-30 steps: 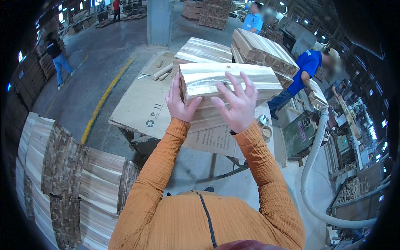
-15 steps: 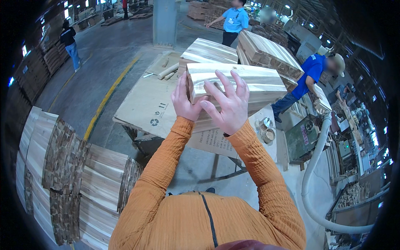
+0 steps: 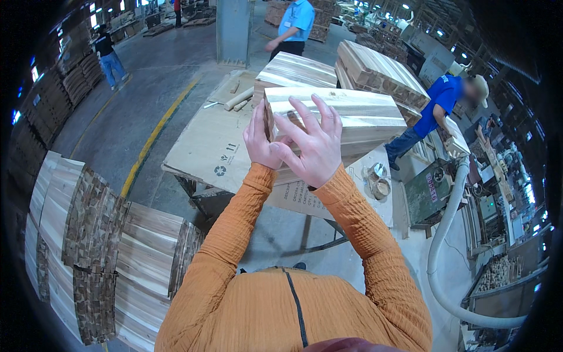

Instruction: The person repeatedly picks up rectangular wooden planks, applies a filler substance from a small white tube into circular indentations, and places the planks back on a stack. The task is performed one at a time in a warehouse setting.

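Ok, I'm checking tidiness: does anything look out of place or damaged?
On the wood stack, a dark patch by the right hand breaks the pale surface; knot or shadow, I can't tell. Loose wooden sticks lie askew on the cardboard.

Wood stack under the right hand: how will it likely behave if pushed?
The wood stack is probably stiff: its faces look flat and solid. Likely heavy, being layered wood. Unlikely to roll on flat faces, though layers may slide, as no strap shows.
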A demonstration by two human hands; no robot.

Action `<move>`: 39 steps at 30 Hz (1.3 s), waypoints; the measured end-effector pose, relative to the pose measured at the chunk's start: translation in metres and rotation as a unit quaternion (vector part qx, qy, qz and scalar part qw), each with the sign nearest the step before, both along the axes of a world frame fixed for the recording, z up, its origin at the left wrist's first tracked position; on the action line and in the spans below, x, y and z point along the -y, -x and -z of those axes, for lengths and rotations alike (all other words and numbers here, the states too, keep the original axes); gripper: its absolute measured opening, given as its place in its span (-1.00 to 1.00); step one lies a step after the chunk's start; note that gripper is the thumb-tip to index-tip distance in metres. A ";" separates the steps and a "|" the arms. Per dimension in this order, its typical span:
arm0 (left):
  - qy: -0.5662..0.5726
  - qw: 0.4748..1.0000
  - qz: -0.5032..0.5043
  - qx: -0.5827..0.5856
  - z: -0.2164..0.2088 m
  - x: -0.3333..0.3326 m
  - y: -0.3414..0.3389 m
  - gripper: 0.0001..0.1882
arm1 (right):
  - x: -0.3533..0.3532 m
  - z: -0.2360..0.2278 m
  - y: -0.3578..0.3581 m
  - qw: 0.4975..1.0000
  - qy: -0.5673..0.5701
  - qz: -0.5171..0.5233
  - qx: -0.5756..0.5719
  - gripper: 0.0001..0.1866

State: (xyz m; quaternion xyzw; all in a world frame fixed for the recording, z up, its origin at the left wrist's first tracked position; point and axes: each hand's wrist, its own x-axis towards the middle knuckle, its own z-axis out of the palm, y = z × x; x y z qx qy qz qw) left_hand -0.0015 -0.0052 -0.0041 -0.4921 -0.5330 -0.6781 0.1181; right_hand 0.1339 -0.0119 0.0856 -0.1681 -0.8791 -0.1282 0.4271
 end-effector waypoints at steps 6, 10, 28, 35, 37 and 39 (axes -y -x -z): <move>-0.013 1.000 -0.008 -0.001 0.002 0.001 0.000 -0.03 | 0.004 -0.003 -0.005 1.000 -0.002 0.007 0.022 -0.54; -0.020 0.999 0.021 0.014 -0.002 0.002 -0.001 -0.03 | -0.003 0.001 -0.005 1.000 -0.004 0.007 0.014 -0.54; -0.081 0.996 0.022 -0.009 -0.004 -0.001 0.002 -0.01 | -0.014 0.004 -0.031 0.998 0.014 0.063 -0.004 -0.48; -0.102 0.994 0.030 0.000 -0.010 0.001 -0.003 -0.01 | -0.021 0.007 -0.047 0.997 -0.007 0.082 0.006 -0.49; -0.101 0.994 0.037 0.003 -0.012 0.001 -0.002 -0.03 | -0.027 0.008 -0.049 0.996 -0.010 0.093 0.001 -0.50; -0.094 0.995 0.045 0.001 -0.012 0.002 -0.002 -0.06 | -0.040 0.009 -0.059 0.994 0.006 0.102 -0.039 -0.53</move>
